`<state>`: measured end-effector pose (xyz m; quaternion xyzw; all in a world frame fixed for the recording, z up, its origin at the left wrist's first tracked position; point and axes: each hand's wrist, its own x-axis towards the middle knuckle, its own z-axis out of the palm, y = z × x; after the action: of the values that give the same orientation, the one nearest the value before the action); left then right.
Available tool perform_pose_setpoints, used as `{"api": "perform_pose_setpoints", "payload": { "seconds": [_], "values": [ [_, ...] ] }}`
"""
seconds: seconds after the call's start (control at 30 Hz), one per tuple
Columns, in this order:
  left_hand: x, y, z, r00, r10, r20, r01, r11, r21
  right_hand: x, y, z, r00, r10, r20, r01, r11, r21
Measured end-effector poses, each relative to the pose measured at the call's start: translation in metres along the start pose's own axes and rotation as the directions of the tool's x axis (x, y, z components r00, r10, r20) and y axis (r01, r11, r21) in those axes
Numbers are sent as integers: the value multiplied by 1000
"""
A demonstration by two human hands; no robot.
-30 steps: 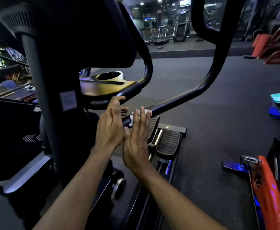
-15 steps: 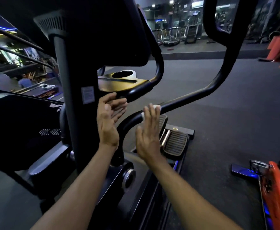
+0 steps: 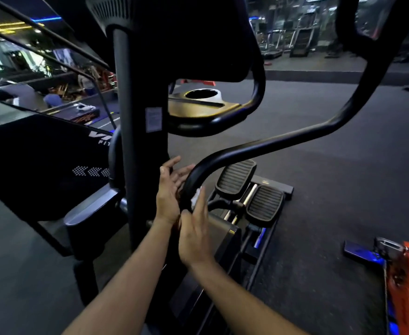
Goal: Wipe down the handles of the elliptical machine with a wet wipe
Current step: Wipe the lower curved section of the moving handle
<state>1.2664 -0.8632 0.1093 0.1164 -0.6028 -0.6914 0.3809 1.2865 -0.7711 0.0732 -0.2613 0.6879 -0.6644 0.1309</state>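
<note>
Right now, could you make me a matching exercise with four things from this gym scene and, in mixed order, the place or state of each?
Things:
1. wet wipe
2. left hand
3. foot pedals
4. cup holder

Places or states:
A. empty, on the tray under the console
B. open, beside the black handle bar
C. pressed on the bar by the right hand
D. low, right of the hands

Pairs: 1-C, 2-B, 3-D, 4-A

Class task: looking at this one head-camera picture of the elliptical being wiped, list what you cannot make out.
- Wet wipe: mostly hidden behind right hand, head view.
- Handle: top cut off by the upper edge.
- Sticker on the post: print too small.
- Left hand: fingertips blurred; contact with the handle unclear.
</note>
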Motion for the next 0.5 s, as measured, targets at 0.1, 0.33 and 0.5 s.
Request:
{"api": "perform_pose_setpoints", "payload": {
  "seconds": [0.1,0.33,0.5],
  "values": [
    [0,0,6,1000,19,-7,-19,999,-33,30,-32,-13,966,251,62,-246,816,524],
    [-8,-3,9,992,124,8,-123,977,173,92,-84,-66,901,426,83,-213,268,940],
    [-16,8,25,853,481,204,-495,622,606,104,-90,-102,861,502,87,-214,201,956]
  ]
}}
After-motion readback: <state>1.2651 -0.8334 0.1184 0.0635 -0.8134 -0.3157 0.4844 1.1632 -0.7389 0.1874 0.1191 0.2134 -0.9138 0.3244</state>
